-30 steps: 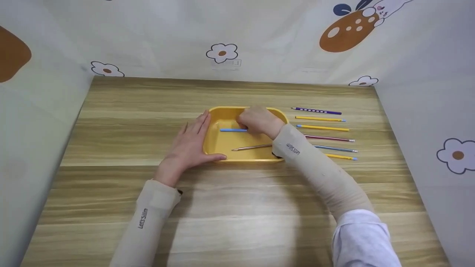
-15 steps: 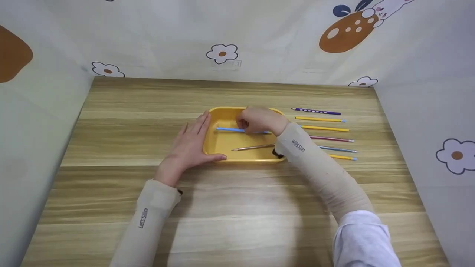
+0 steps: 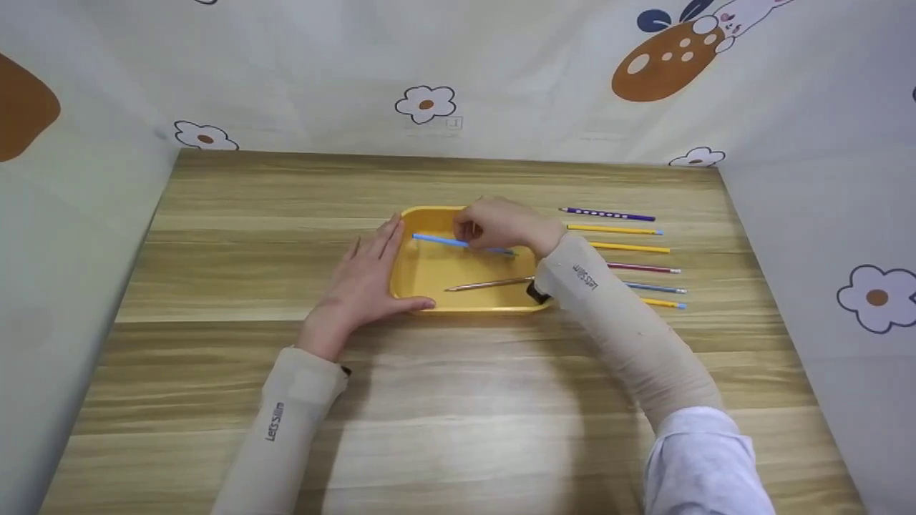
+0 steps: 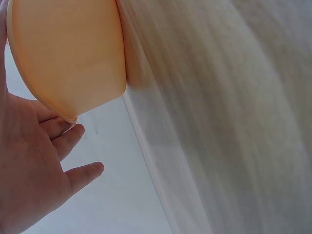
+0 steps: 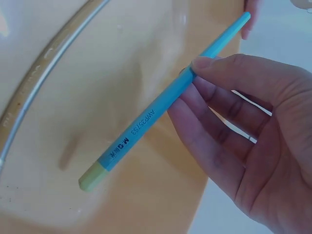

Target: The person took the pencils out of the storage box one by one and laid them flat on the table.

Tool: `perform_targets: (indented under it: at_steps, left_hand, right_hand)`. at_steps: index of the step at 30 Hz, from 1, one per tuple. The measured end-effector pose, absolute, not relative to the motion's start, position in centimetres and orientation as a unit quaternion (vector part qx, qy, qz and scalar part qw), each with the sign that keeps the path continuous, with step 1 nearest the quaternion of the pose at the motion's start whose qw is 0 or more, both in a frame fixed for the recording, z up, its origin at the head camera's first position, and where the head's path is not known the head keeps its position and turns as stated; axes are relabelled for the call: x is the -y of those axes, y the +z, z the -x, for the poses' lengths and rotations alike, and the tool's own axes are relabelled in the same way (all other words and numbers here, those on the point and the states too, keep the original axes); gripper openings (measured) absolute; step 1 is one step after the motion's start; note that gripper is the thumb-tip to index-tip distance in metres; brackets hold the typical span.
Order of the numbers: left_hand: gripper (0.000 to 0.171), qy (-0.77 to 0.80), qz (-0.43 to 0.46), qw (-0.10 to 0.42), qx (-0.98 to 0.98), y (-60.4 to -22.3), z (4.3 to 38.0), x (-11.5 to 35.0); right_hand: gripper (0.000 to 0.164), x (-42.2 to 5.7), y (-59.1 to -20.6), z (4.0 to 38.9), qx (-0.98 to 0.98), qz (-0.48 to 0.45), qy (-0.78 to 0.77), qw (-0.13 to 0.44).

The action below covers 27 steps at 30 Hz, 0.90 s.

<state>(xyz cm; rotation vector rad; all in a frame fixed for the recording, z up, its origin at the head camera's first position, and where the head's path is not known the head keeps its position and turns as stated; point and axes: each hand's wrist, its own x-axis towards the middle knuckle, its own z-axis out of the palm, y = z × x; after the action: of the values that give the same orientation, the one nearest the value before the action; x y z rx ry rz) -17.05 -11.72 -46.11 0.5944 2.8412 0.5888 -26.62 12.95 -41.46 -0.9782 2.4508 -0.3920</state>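
Observation:
A yellow plastic tray point(image 3: 472, 310) stands on the wooden table. My left hand point(image 3: 361, 282) steadies its left end, fingers fairly straight along the side and thumb over the front rim. The left wrist view shows fingertips point(image 4: 73, 130) right at the rim. Over the tray, my right hand point(image 3: 501, 223) pinches a light blue pencil point(image 5: 146, 117) near its middle between thumb and fingers. The pencil's yellow-green end points down towards the tray floor, and its other end tilts up to the left. Below it in the tray lies a brown-and-silver pencil point(image 3: 486, 284), partly hidden by the right wrist.
Several pencils lie in a rough row right of the tray: a purple dotted one point(image 3: 608, 214) at the back, yellow ones point(image 3: 615, 229), a dark red one point(image 3: 644, 268) and a grey-blue one point(image 3: 658, 287). The right forearm covers some of their left ends. A patterned wall sheet point(image 3: 322, 86) borders the table.
My right hand has raised the light blue pencil off the tray floor, its left end tilting up, and has shifted slightly right. My left hand stays on the tray.

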Motion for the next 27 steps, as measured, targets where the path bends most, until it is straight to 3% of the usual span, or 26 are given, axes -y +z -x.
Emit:
perform_targets:
  at_steps: [27]
  left_hand:
    - [0.130, 0.192, -0.207, 0.088, -0.955, -46.1, 17.1, 11.7]
  right_hand:
    - [0.012, -17.8, -36.1, 26.7, -0.894, 0.318, -0.269, 0.167]
